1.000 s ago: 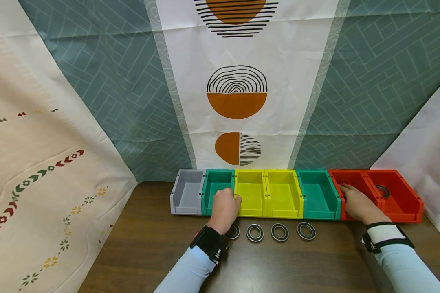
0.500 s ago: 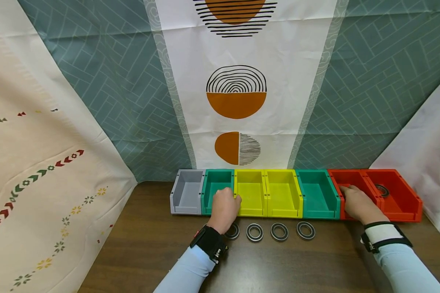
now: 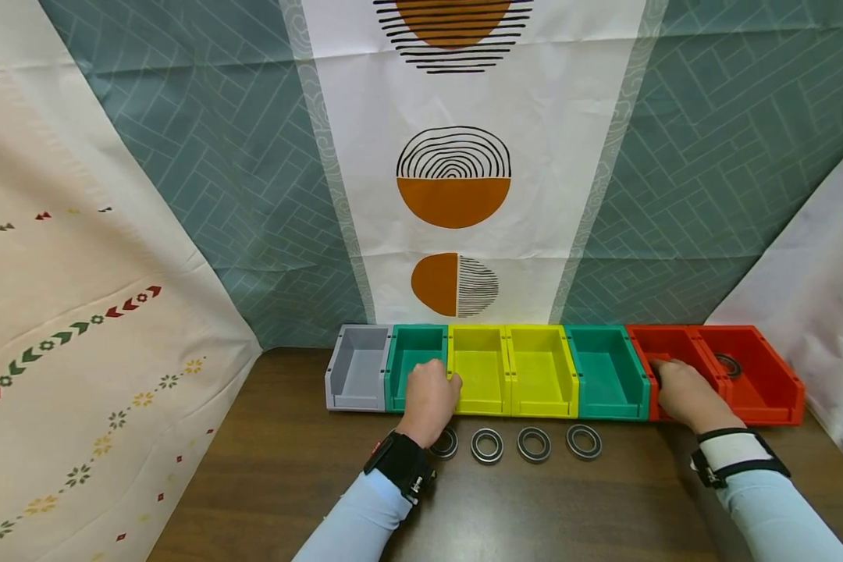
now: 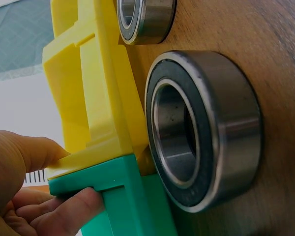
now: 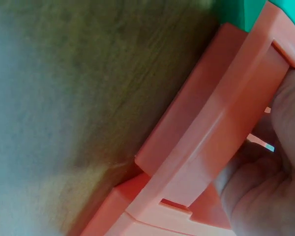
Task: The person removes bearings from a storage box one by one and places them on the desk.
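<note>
- Left hand (image 3: pixel 432 398) grips the front lip where the left green bin (image 3: pixel 414 367) meets the left yellow bin (image 3: pixel 479 367); the left wrist view shows its fingers (image 4: pixel 64 211) curled under the green edge, thumb on the yellow.
- Right hand (image 3: pixel 683 390) holds the front wall of the inner red bin (image 3: pixel 674 347), fingers hooked over the edge in the right wrist view.
- Both hands are on bins, neither holds a bearing.
- Bin row: grey bin (image 3: pixel 357 367), green, yellow, second yellow bin (image 3: pixel 542 367), right green bin (image 3: pixel 606 371), two red, all touching side by side at the back of the desk (image 3: pixel 534 507).
- Done so far, by my read: one bearing (image 3: pixel 728 364) sits in the outer red bin (image 3: pixel 755 375).
- Left: four bearings lie on the desk in a line just in front of the bins, namely first bearing (image 3: pixel 445 442) beside the left wrist, second bearing (image 3: pixel 487 446), third bearing (image 3: pixel 535 444), fourth bearing (image 3: pixel 584 441).
- The other six bins look empty where their floors show; part of the left green and inner red floors is hidden by the hands.
- Judgement: early stage, roughly one of five placed, hands currently busy with the bin row.
</note>
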A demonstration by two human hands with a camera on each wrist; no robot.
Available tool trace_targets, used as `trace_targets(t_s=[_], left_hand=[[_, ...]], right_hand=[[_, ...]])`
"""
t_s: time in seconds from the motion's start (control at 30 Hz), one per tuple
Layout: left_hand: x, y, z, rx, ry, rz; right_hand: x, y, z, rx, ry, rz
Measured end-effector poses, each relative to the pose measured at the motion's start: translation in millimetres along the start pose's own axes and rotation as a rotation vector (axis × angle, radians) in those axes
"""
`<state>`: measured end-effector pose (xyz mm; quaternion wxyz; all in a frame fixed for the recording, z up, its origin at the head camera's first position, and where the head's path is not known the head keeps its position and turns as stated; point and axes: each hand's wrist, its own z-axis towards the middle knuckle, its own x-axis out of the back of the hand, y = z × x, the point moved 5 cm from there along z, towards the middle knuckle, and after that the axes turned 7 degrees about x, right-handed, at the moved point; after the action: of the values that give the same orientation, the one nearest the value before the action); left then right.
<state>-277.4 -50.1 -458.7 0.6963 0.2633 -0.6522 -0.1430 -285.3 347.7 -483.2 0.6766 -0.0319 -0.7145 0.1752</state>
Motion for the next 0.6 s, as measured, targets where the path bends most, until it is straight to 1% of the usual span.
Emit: trace_targets(t_s=[0.17, 0.33, 0.43, 0.6], left_hand=[[0.8, -1.1, -0.1, -0.004, 0.000, -0.013], [-1.8, -2.4, 0.0, 0.015, -0.021, -0.013], [-3.0, -2.7, 0.2, 0.014, -0.029, -0.018], [-2.3, -2.4, 0.5, -0.005, -0.007, -0.017]], right_hand=[[1.0, 0.6, -0.4, -0.017, -0.005, -0.013], [2.8, -1.0, -3.7, -0.032, 0.015, -0.028], [6.2, -2.5, -7.5, -0.033, 0.069, -0.036], [12.2, -3.8, -13.7, -0.055, 0.187, -0.013]])
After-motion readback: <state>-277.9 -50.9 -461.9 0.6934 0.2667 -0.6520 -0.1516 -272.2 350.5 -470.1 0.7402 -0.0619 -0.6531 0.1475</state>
